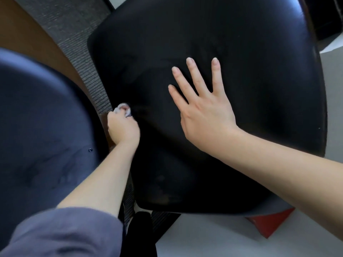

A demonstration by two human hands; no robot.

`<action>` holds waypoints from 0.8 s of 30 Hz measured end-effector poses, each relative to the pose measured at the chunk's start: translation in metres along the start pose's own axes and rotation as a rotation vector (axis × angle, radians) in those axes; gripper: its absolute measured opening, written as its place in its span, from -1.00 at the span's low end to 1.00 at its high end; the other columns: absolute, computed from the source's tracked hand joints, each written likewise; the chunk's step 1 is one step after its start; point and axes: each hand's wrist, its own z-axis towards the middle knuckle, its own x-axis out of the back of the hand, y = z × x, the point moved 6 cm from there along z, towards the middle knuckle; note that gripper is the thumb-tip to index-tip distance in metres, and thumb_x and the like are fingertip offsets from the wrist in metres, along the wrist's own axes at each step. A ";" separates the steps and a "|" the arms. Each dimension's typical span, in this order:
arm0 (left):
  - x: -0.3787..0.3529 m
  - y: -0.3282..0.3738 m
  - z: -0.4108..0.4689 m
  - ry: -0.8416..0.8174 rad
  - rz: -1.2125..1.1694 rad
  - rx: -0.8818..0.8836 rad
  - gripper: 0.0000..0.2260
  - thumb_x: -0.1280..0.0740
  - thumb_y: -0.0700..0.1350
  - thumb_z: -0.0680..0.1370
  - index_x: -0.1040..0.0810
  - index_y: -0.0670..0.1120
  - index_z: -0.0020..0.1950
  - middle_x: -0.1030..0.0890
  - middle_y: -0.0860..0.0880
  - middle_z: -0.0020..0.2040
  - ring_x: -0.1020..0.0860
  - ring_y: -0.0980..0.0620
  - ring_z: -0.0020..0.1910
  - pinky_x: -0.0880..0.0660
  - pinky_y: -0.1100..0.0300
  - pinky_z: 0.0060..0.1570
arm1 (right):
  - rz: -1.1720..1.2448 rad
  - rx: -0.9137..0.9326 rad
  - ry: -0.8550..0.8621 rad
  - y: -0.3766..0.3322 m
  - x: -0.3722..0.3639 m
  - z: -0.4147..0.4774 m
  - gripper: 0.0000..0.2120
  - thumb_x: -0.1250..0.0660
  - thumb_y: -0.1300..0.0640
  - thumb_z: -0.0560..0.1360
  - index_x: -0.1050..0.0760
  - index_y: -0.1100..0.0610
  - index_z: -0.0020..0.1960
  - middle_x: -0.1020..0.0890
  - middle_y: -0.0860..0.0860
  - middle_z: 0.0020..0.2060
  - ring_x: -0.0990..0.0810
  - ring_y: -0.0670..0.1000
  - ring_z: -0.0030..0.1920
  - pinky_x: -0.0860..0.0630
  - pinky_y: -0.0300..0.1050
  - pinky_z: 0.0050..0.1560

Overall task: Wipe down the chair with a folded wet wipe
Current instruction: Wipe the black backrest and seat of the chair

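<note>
Left hand clutches a crumpled white wipe; right hand lies spread on glossy black chair.

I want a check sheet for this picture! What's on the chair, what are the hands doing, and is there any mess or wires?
Surface: black seat, smooth, with a shine at its far edge.
Job's things: white wipe, bunched up, at the seat's left edge.
Clutter: red thing on the floor under the seat's near right corner; cannot tell what it is.
Hands: left hand grips the wipe; right hand lies flat on the seat, fingers spread.
Cables: nothing seen.
Surroundings: grey ribbed mat, brown floor, white floor.
</note>
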 end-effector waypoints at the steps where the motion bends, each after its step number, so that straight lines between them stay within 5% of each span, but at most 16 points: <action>1: 0.005 0.021 -0.013 0.050 -0.058 -0.208 -0.74 -0.17 -0.23 0.53 -0.58 -0.18 0.14 -0.49 -0.20 0.03 -0.51 -0.20 -0.02 -0.43 0.01 -0.02 | -0.001 -0.001 -0.003 0.000 0.000 0.000 -0.41 0.06 -0.04 0.60 0.06 0.12 0.58 0.18 0.19 0.55 0.29 0.33 0.50 0.38 0.45 0.33; 3: 0.014 0.055 -0.047 0.104 -0.157 -0.604 -0.72 -0.16 -0.27 0.51 -0.60 -0.17 0.12 -0.42 -0.10 -0.11 -0.43 -0.03 -0.19 -0.39 0.16 -0.19 | 0.011 -0.002 -0.006 0.000 0.002 0.000 -0.40 0.07 -0.06 0.60 0.06 0.12 0.58 0.18 0.18 0.55 0.30 0.33 0.51 0.38 0.45 0.33; 5: 0.014 0.061 -0.058 0.090 -0.117 -0.783 -0.71 -0.21 -0.29 0.54 -0.59 -0.18 0.21 -0.39 -0.06 -0.13 -0.41 0.02 -0.23 -0.36 0.20 -0.27 | 0.021 -0.004 0.004 0.001 0.003 -0.001 -0.40 0.07 -0.07 0.60 0.05 0.12 0.58 0.17 0.18 0.56 0.29 0.32 0.51 0.39 0.44 0.34; 7: 0.013 0.044 -0.027 0.082 0.004 -0.636 -0.74 -0.23 -0.22 0.57 -0.58 -0.13 0.22 -0.44 -0.12 -0.06 -0.49 -0.11 -0.17 -0.45 0.04 -0.25 | 0.033 0.006 0.010 0.002 0.003 -0.002 -0.40 0.05 -0.07 0.60 0.02 0.12 0.58 0.15 0.18 0.56 0.28 0.32 0.51 0.38 0.44 0.34; 10: 0.015 0.007 0.025 0.015 0.098 -0.124 -0.78 -0.21 -0.15 0.59 -0.56 -0.15 0.17 -0.49 -0.20 0.10 -0.54 -0.25 0.04 -0.47 -0.05 -0.02 | 0.037 0.025 -0.003 0.001 0.002 -0.002 -0.40 0.03 -0.07 0.60 0.02 0.13 0.58 0.15 0.18 0.56 0.28 0.33 0.51 0.40 0.45 0.33; 11: 0.018 0.015 0.030 0.010 0.085 -0.105 -0.78 -0.19 -0.18 0.59 -0.56 -0.18 0.15 -0.49 -0.23 0.10 -0.53 -0.26 0.07 -0.45 -0.04 0.00 | 0.030 0.027 -0.007 0.001 0.001 -0.002 -0.39 0.03 -0.07 0.60 0.03 0.13 0.58 0.16 0.19 0.56 0.29 0.33 0.50 0.41 0.45 0.33; 16: 0.047 0.127 -0.002 0.203 -0.154 -0.540 -0.79 -0.15 -0.27 0.51 -0.55 -0.22 0.02 -0.38 -0.08 -0.11 -0.37 0.03 -0.19 -0.19 0.32 -0.20 | 0.033 0.007 0.021 0.016 0.010 -0.006 -0.36 0.00 -0.12 0.59 0.03 0.12 0.58 0.16 0.17 0.56 0.26 0.29 0.52 0.34 0.41 0.39; 24: 0.055 0.167 -0.097 0.141 -0.221 -1.061 -0.68 -0.27 -0.30 0.56 -0.55 -0.23 0.32 -0.41 -0.03 -0.15 -0.35 0.13 -0.22 -0.42 0.29 -0.26 | 0.144 -0.159 0.171 0.058 0.027 -0.024 -0.39 -0.13 0.04 0.56 -0.12 0.25 0.54 -0.08 0.18 0.55 0.05 0.20 0.55 0.22 0.26 0.50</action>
